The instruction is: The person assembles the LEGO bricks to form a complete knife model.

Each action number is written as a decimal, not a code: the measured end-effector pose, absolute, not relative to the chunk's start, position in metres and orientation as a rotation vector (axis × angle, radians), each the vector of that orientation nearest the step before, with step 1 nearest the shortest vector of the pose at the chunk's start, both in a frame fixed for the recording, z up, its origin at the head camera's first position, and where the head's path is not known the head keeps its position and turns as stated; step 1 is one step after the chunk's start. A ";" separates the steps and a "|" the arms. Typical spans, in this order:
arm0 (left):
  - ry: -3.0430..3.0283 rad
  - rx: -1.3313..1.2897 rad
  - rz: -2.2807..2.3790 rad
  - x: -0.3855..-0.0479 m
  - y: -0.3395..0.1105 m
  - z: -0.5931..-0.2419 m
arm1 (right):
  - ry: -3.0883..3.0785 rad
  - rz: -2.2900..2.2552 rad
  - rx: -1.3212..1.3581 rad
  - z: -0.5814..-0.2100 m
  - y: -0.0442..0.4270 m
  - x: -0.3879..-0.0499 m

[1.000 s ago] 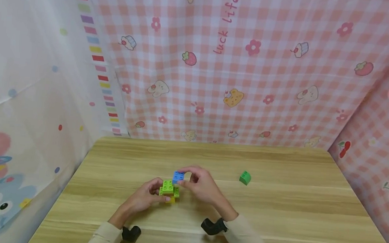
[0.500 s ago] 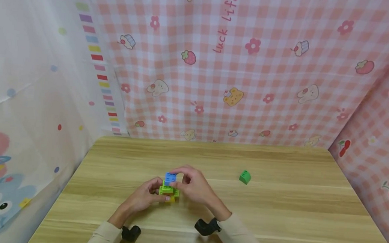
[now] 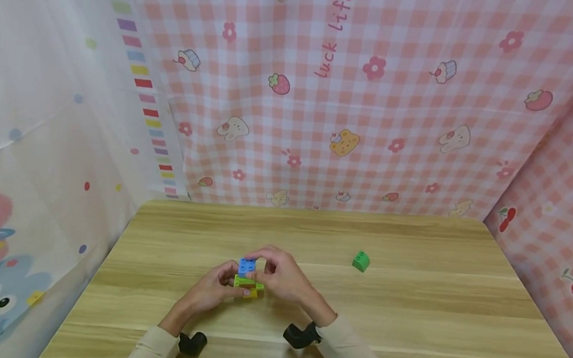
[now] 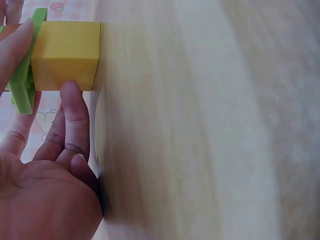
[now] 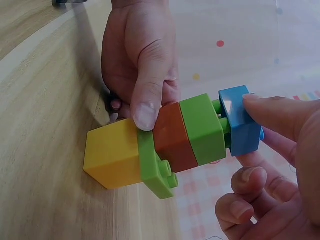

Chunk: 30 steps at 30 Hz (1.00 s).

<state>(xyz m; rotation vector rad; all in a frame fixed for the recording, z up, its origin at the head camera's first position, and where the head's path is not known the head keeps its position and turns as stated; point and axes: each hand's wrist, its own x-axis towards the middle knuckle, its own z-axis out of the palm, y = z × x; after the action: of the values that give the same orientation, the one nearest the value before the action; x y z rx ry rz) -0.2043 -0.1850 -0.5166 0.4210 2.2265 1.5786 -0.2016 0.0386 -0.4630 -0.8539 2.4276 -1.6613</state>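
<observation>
A stack of building bricks stands upright on the table, seen sideways in the right wrist view. From the bottom come a yellow brick (image 5: 114,154), a thin lime plate (image 5: 152,167) jutting out past it, an orange-brown brick (image 5: 175,137) and a lime brick (image 5: 204,131). My left hand (image 3: 209,291) steadies this stack, thumb on the lime plate and a fingertip against the yellow side. My right hand (image 3: 282,274) pinches a blue brick (image 5: 240,120) over the lime brick; the studs between them still show. In the head view that hand partly hides the stack.
A green brick with a curved side (image 3: 361,261) lies apart on the wooden table (image 3: 421,321), to the right of the hands. Patterned cloth (image 3: 317,164) hangs along the table's back edge, with more cloth at both sides.
My right hand has moved the blue brick left and slightly down, from beside the stack to its top. The left hand and the green curved brick stay where they were.
</observation>
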 end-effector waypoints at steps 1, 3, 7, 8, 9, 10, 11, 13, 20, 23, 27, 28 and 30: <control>2.228 0.420 1.579 -0.205 -0.185 -0.517 | 2.431 -1.654 -0.856 -0.463 0.038 -0.202; 2.233 0.417 1.575 -0.205 -0.185 -0.517 | 2.440 -1.641 -0.855 -0.464 0.038 -0.202; 2.238 0.415 1.565 -0.205 -0.186 -0.518 | 2.450 -1.625 -0.845 -0.464 0.037 -0.202; 2.238 0.415 1.564 -0.205 -0.186 -0.518 | 2.451 -1.625 -0.843 -0.464 0.037 -0.202; 2.237 0.416 1.564 -0.205 -0.186 -0.519 | 2.451 -1.626 -0.841 -0.464 0.037 -0.201; 2.235 0.414 1.566 -0.205 -0.186 -0.519 | 2.452 -1.628 -0.841 -0.464 0.037 -0.201; 2.232 0.414 1.568 -0.205 -0.186 -0.519 | 2.452 -1.631 -0.840 -0.464 0.037 -0.201; 2.231 0.415 1.569 -0.205 -0.185 -0.519 | 2.453 -1.633 -0.841 -0.465 0.037 -0.201; 2.243 0.419 1.564 -0.205 -0.185 -0.518 | 2.469 -1.631 -0.859 -0.465 0.038 -0.202; 2.250 0.417 1.563 -0.205 -0.185 -0.518 | 2.478 -1.629 -0.873 -0.465 0.038 -0.201; 2.248 0.408 1.573 -0.204 -0.185 -0.518 | 2.493 -1.622 -0.910 -0.465 0.038 -0.201; 2.244 0.406 1.579 -0.204 -0.185 -0.518 | 2.500 -1.619 -0.923 -0.466 0.038 -0.201; 2.238 0.398 1.589 -0.204 -0.184 -0.518 | 2.511 -1.612 -0.942 -0.466 0.038 -0.201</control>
<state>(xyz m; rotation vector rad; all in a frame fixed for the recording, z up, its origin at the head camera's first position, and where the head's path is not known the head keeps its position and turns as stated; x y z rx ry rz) -0.2041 -0.1843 -0.5178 0.3982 2.2380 1.5893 -0.2009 0.0384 -0.4664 -0.9418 2.5112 -1.6117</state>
